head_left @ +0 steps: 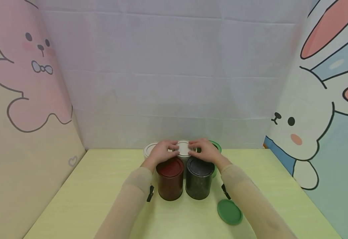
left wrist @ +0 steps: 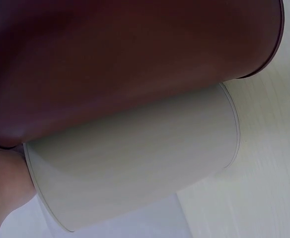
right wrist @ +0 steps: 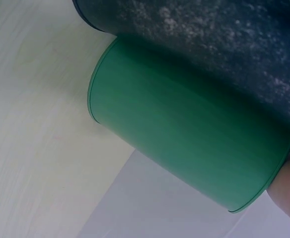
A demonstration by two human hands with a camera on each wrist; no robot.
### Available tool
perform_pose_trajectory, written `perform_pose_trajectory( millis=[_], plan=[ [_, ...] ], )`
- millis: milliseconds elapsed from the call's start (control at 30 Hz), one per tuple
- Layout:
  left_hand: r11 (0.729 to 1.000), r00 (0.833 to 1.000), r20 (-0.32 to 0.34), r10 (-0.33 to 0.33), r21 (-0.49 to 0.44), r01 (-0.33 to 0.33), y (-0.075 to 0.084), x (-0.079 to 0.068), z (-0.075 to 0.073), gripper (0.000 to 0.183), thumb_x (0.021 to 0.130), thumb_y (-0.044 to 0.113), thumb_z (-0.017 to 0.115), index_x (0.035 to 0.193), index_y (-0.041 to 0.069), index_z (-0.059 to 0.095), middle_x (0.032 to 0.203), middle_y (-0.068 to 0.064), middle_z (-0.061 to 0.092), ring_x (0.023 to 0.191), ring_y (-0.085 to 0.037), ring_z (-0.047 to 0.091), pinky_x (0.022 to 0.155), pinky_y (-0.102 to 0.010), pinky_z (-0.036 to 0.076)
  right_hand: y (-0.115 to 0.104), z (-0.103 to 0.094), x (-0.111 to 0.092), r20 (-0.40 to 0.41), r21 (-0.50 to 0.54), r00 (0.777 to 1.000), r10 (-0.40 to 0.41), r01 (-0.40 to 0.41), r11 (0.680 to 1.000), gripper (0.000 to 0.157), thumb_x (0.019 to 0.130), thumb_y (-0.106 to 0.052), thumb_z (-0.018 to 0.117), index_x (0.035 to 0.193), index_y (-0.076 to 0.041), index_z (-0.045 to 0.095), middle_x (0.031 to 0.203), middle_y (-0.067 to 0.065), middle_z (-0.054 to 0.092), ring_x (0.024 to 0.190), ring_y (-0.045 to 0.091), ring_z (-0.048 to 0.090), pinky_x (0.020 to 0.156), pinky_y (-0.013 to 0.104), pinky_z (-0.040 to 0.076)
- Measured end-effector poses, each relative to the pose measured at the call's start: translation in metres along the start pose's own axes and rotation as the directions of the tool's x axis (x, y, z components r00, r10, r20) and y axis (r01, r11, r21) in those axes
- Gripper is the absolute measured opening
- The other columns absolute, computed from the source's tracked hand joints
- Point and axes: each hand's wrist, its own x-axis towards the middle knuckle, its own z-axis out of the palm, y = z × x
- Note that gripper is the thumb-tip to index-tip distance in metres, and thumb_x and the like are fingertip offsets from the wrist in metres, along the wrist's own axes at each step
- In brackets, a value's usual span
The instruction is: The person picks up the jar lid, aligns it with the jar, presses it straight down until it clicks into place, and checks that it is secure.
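In the head view my left hand (head_left: 162, 152) reaches over a dark red canister (head_left: 170, 181), its fingertips at the left edge of a white lid (head_left: 183, 148). That lid tops the white canister in the middle of the back row. From the other side my right hand (head_left: 206, 151) reaches over a black canister (head_left: 198, 182), its fingertips at the lid's right edge. Both hands keep their fingers extended and spread from the thumbs. Behind my right hand stands a green canister (right wrist: 184, 119) with a dark top opening. Another white canister (left wrist: 135, 153) stands behind my left hand.
A round green lid (head_left: 229, 211) lies flat on the pale yellow table (head_left: 96, 199), beside my right forearm. White cloth (head_left: 168, 83) hangs right behind the canisters. Side panels with a cartoon bear (head_left: 27, 73) and a rabbit (head_left: 308, 132) flank the table.
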Motion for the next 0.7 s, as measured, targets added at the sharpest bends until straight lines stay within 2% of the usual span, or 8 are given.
perform_pose_trajectory(
  millis=[367, 600, 700],
  plan=[
    [0.997, 0.998, 0.003, -0.062, -0.041, 0.062, 0.0005, 0.0015, 0.0006, 0.030, 0.092, 0.025, 0.072, 0.118, 0.010, 0.075, 0.139, -0.003, 0.058, 0.133, -0.024, 0.049, 0.109, -0.040, 0.038, -0.0040, 0.0010, 0.0018, 0.004, 0.018, 0.998, 0.067, -0.067, 0.998, 0.032, 0.092, -0.024, 0.071, 0.116, -0.004, 0.074, 0.131, 0.014, 0.063, 0.122, 0.037, 0.053, 0.104, 0.053, 0.039],
    [0.997, 0.998, 0.012, -0.062, -0.036, 0.063, 0.0008, 0.0026, 0.0005, 0.029, 0.092, 0.023, 0.071, 0.117, 0.010, 0.075, 0.139, -0.003, 0.058, 0.132, -0.025, 0.049, 0.109, -0.040, 0.038, -0.0037, 0.0013, 0.0004, -0.031, 0.054, 0.999, 0.034, -0.032, 0.998, 0.036, 0.094, -0.035, 0.068, 0.113, -0.006, 0.076, 0.128, 0.013, 0.065, 0.120, 0.039, 0.053, 0.102, 0.053, 0.041],
    [0.998, 0.999, 0.014, -0.050, -0.032, 0.050, 0.0015, 0.0031, 0.0008, 0.028, 0.093, 0.022, 0.070, 0.117, 0.009, 0.075, 0.138, -0.004, 0.059, 0.132, -0.026, 0.049, 0.108, -0.040, 0.039, -0.0030, 0.0011, -0.0001, -0.030, 0.079, 0.999, 0.044, -0.042, 0.996, 0.037, 0.094, -0.036, 0.068, 0.113, -0.005, 0.076, 0.128, 0.013, 0.064, 0.121, 0.039, 0.053, 0.102, 0.053, 0.041]
  ],
)
